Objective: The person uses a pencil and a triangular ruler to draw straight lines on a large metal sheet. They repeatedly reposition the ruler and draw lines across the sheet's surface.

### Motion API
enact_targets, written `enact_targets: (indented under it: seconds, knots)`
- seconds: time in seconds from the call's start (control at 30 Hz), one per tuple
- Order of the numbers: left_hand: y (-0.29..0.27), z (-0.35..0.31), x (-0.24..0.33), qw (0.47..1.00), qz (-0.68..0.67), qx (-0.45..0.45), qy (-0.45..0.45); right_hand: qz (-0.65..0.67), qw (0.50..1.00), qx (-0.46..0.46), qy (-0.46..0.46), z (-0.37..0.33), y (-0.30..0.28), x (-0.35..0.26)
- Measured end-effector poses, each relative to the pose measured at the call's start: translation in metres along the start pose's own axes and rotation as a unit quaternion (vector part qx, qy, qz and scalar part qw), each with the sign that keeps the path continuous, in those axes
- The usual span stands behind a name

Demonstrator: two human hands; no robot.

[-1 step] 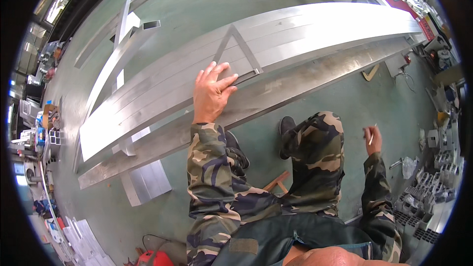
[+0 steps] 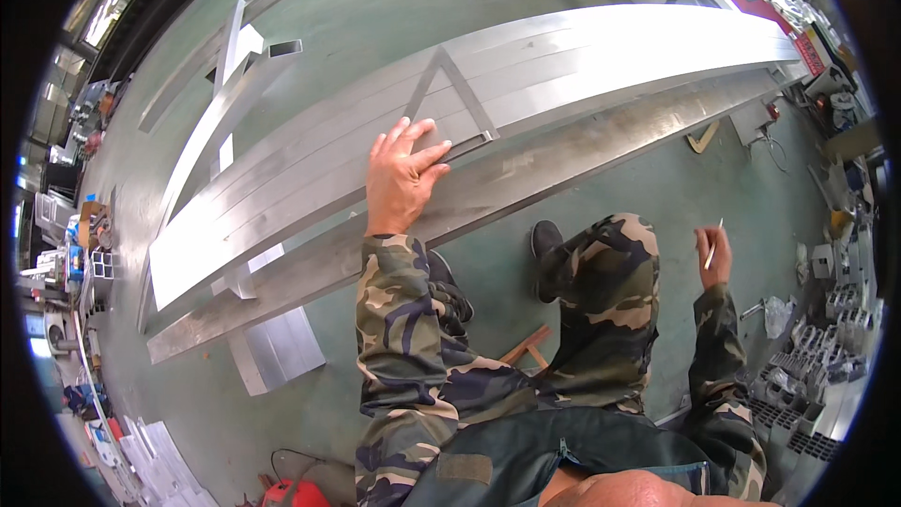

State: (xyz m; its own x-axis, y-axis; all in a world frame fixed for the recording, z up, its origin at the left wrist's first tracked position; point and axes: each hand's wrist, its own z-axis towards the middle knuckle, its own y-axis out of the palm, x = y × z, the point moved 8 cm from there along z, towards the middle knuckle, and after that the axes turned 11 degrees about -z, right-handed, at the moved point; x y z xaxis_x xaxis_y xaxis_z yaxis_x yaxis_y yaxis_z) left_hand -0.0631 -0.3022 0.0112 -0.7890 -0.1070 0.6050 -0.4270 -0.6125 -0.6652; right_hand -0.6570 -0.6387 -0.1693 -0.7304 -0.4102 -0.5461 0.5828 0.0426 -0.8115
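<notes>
A metal set square (image 2: 462, 99) lies on a row of long silver aluminium bars (image 2: 328, 138), its thicker base along their near edge. My left hand (image 2: 402, 169) holds the square's lower left corner there, fingers spread over it and thumb toward the base. The palm hides that corner. Away from the bars, over the floor at the right, my right hand (image 2: 715, 258) is closed around a thin white stick (image 2: 710, 254), pencil-like in shape. Its upper end points up past the fingers.
A long metal beam (image 2: 554, 172) runs along the near side of the bars. At the left, a rectangular tube (image 2: 202, 136) crosses beneath them. My knee (image 2: 615, 244) is bent close by. Metal parts (image 2: 817, 357) crowd the right edge; a red object (image 2: 296, 493) stands at lower left.
My right hand has risen slightly and turned, so more of the white stick shows. My left hand and the set square stay in place on the bars.
</notes>
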Motion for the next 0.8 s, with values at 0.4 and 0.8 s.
enact_targets:
  seconds: [0.4, 0.8]
  knots:
    - [-0.005, -0.002, 0.010, 1.000, -0.008, -0.008, 0.016, 0.054, 0.879, -0.004, -0.473, 0.080, 0.062, -0.476]
    - [-0.011, -0.001, 0.016, 1.000, -0.006, -0.012, -0.014, 0.024, 0.879, -0.030, -0.475, 0.086, 0.114, -0.495]
